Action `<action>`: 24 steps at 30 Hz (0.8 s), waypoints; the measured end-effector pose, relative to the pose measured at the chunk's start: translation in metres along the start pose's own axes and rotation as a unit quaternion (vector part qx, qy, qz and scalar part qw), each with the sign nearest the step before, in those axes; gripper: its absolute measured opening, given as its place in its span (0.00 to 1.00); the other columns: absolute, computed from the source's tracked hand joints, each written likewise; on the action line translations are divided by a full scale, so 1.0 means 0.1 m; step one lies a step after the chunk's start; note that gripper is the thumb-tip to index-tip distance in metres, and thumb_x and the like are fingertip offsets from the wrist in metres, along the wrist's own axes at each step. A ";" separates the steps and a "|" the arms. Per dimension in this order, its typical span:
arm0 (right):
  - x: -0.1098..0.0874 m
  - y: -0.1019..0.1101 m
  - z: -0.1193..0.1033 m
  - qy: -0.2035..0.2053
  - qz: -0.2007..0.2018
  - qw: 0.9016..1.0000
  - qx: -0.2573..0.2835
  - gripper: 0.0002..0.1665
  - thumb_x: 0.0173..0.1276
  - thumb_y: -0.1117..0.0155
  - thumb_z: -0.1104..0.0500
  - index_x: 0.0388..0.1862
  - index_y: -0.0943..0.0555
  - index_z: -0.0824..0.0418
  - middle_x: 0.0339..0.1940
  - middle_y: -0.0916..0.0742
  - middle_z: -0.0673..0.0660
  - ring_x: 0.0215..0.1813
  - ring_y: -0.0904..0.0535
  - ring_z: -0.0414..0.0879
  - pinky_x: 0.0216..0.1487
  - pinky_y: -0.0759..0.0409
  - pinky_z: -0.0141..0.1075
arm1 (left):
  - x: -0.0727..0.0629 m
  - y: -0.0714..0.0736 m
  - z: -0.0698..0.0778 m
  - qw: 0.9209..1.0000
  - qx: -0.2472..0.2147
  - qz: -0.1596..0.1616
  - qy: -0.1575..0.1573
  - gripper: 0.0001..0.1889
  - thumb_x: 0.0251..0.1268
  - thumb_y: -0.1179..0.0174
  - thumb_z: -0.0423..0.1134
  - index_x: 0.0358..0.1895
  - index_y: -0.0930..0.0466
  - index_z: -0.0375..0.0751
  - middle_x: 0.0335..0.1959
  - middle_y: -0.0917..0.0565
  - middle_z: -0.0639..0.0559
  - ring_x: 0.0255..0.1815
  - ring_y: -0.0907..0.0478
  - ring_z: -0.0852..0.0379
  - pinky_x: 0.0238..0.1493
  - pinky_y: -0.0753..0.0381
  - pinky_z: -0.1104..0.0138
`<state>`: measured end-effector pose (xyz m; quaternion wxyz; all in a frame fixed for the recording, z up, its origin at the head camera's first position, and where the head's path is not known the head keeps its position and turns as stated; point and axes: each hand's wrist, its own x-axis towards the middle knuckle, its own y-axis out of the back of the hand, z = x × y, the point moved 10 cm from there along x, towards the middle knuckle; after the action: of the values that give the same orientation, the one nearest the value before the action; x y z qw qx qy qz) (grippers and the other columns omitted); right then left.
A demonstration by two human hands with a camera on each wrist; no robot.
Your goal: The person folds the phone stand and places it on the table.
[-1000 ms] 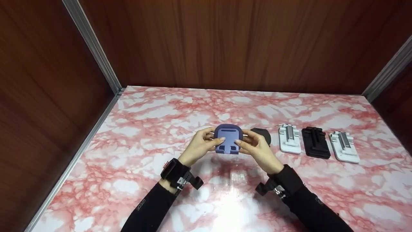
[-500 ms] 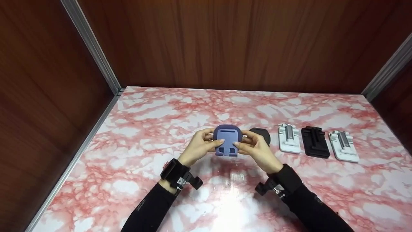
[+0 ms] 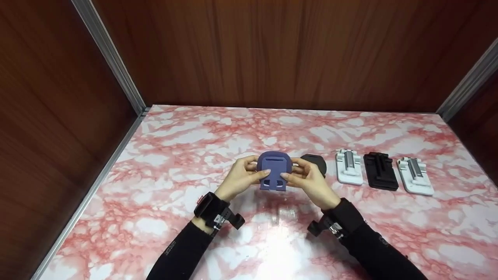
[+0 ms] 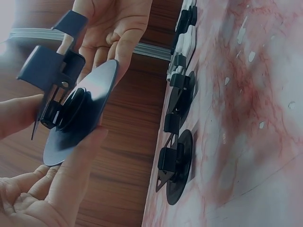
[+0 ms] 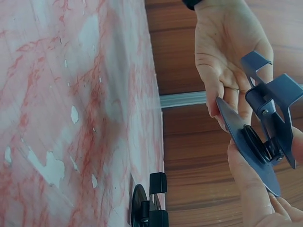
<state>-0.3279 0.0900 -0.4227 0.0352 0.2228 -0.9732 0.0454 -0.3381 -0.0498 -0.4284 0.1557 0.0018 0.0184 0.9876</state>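
A purple-blue folding phone stand (image 3: 274,167) is held up over the table between both hands. My left hand (image 3: 242,175) grips its left edge, thumb on the front of the slotted plate and fingers behind. On the opposite edge my right hand (image 3: 310,179) pinches it the same way. From the side, the left wrist view shows the round base (image 4: 97,99) joined by a hinge to the plate, which stands at an angle away from it. Two lips (image 5: 284,90) jut from the plate's end in the right wrist view.
Beyond my right hand lies a black rounded stand (image 3: 316,162), partly covered by that hand. To its right, a white stand (image 3: 349,167), a black one (image 3: 380,171) and another white one (image 3: 415,176) lie folded in a row. Brown wood-grain walls (image 3: 272,54) enclose the marbled table (image 3: 186,132).
The stand's plate has tilted, its lower edge dropping slightly in the head view and its face turning darker. Both thumbs have slid down a little with it; the hands otherwise barely moved.
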 end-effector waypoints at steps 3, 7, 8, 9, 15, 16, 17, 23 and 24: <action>0.00 0.00 0.00 -0.001 0.001 1.000 -0.001 0.31 0.63 0.39 0.65 0.63 0.37 0.71 0.44 0.15 0.55 0.43 0.16 0.44 0.46 0.17 0.37 | 0.00 0.00 0.00 1.000 -0.002 0.001 -0.002 0.20 0.56 0.36 0.35 0.51 0.26 0.33 0.41 0.16 0.35 0.36 0.15 0.53 0.40 0.15 0.62; 0.00 0.00 0.01 -0.002 0.006 1.000 0.000 0.31 0.62 0.38 0.66 0.62 0.36 0.71 0.43 0.15 0.54 0.43 0.16 0.43 0.45 0.16 0.37 | 0.00 0.00 0.00 1.000 -0.006 -0.001 0.000 0.20 0.55 0.36 0.34 0.52 0.27 0.33 0.41 0.16 0.35 0.37 0.16 0.53 0.41 0.16 0.61; 0.00 0.00 0.01 -0.002 0.007 1.000 0.000 0.31 0.62 0.38 0.66 0.62 0.36 0.71 0.42 0.14 0.54 0.43 0.16 0.43 0.45 0.16 0.37 | 0.00 0.00 -0.01 1.000 -0.007 -0.001 0.002 0.21 0.55 0.36 0.34 0.52 0.27 0.33 0.41 0.16 0.35 0.37 0.16 0.53 0.42 0.16 0.61; 0.00 0.01 0.01 -0.003 0.009 1.000 0.002 0.31 0.61 0.38 0.66 0.62 0.36 0.72 0.42 0.14 0.54 0.42 0.16 0.43 0.45 0.16 0.37 | 0.00 0.00 -0.01 1.000 -0.007 -0.002 0.003 0.21 0.55 0.36 0.34 0.53 0.27 0.33 0.41 0.16 0.35 0.37 0.16 0.53 0.42 0.16 0.61; 0.00 0.01 0.02 -0.002 0.015 1.000 0.007 0.31 0.60 0.37 0.67 0.60 0.36 0.73 0.42 0.14 0.55 0.42 0.15 0.45 0.45 0.16 0.39 | 0.01 -0.01 -0.02 1.000 -0.010 -0.013 0.005 0.20 0.56 0.38 0.30 0.53 0.27 0.30 0.41 0.17 0.33 0.36 0.16 0.53 0.42 0.16 0.60; -0.01 0.01 0.02 -0.002 0.016 1.000 0.006 0.31 0.60 0.37 0.67 0.60 0.36 0.73 0.42 0.14 0.55 0.42 0.15 0.45 0.45 0.16 0.39 | 0.01 -0.02 -0.02 1.000 -0.011 -0.014 0.005 0.20 0.56 0.38 0.30 0.53 0.27 0.30 0.42 0.17 0.33 0.36 0.16 0.53 0.41 0.16 0.60; -0.01 0.01 0.02 -0.002 0.017 1.000 0.007 0.31 0.60 0.37 0.67 0.60 0.35 0.73 0.42 0.14 0.55 0.42 0.15 0.45 0.45 0.16 0.39 | 0.01 -0.02 -0.02 1.000 -0.013 -0.015 0.005 0.20 0.56 0.38 0.30 0.53 0.27 0.30 0.42 0.17 0.33 0.36 0.16 0.53 0.41 0.16 0.60; -0.01 0.00 0.02 -0.004 0.021 1.000 -0.003 0.31 0.60 0.36 0.66 0.60 0.36 0.72 0.44 0.15 0.58 0.43 0.15 0.45 0.46 0.17 0.39 | 0.00 0.00 0.00 1.000 -0.007 -0.008 -0.001 0.20 0.56 0.37 0.33 0.52 0.27 0.32 0.41 0.17 0.34 0.37 0.16 0.53 0.41 0.16 0.62; -0.01 0.00 0.02 -0.005 0.021 1.000 -0.005 0.31 0.60 0.36 0.65 0.61 0.36 0.71 0.45 0.15 0.59 0.43 0.16 0.45 0.47 0.17 0.39 | 0.00 0.00 0.00 1.000 -0.006 -0.007 -0.002 0.20 0.56 0.36 0.33 0.52 0.27 0.32 0.41 0.17 0.35 0.37 0.16 0.53 0.41 0.16 0.62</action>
<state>-0.3270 0.0904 -0.4250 0.0307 0.2021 -0.9781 0.0399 -0.3377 -0.0501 -0.4282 0.1628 0.0026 0.0122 0.9866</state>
